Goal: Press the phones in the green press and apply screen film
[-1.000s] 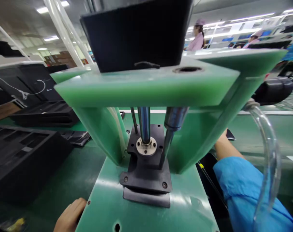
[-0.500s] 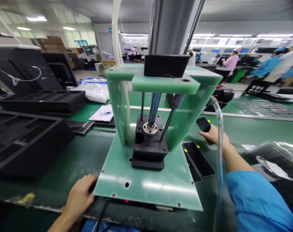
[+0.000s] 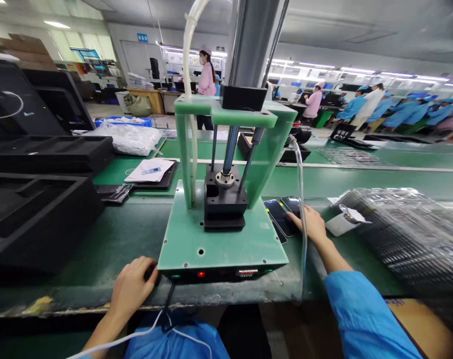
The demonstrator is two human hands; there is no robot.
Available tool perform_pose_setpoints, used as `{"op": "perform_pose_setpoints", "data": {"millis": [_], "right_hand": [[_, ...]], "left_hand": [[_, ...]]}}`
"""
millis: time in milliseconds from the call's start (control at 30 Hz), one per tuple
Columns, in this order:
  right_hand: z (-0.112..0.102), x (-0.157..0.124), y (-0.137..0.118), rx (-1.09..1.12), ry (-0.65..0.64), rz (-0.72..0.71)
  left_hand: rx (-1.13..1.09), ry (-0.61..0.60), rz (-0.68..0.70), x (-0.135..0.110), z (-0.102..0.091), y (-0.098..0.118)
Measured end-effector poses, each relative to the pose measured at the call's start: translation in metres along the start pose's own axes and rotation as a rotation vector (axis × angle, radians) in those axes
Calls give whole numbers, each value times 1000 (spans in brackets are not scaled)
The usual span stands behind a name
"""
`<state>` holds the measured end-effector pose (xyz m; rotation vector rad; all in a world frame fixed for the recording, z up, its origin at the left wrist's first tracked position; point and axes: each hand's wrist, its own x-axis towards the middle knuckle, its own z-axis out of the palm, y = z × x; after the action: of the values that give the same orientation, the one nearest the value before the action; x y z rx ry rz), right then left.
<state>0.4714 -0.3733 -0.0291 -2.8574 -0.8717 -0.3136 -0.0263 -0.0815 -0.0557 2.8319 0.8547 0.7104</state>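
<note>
Workbench [image 3: 99, 244] carries one press [image 3: 225, 202], left hand [image 3: 131, 286], right hand [image 3: 309, 224].

- Black foam trays [image 3: 32, 219] with moulded compartments, stacked at left on the green workbench
- White sheet of paper [image 3: 149, 170] lying on a black slab, left of centre
- Bulging clear plastic bags [image 3: 129, 139] beside a blue crate [image 3: 123, 121], far left
- Ribbed clear plastic trays [image 3: 406, 229], piled at near right
- Worker in pink smock and cap [image 3: 207, 75], standing far off
- Workers in blue smocks [image 3: 402, 110], lined up at far right
</note>
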Motion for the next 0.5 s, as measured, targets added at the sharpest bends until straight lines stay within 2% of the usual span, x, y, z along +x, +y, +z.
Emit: {"op": "perform_pose_setpoints", "data": {"millis": [133,233,333,500], "right_hand": [[7,-39,-30,-9,16,-236],[18,-58,-48,-5,-25,-346],[26,-65,-59,13,-63,-379],[24,-65,-69,21,-64,-317]], "left_hand": [[32,43,69,-4,2,-1],[62,70,130,-5,2,-1],[83,74,168,-5,2,-2],[123,72,194,-5,2,-3]]}}
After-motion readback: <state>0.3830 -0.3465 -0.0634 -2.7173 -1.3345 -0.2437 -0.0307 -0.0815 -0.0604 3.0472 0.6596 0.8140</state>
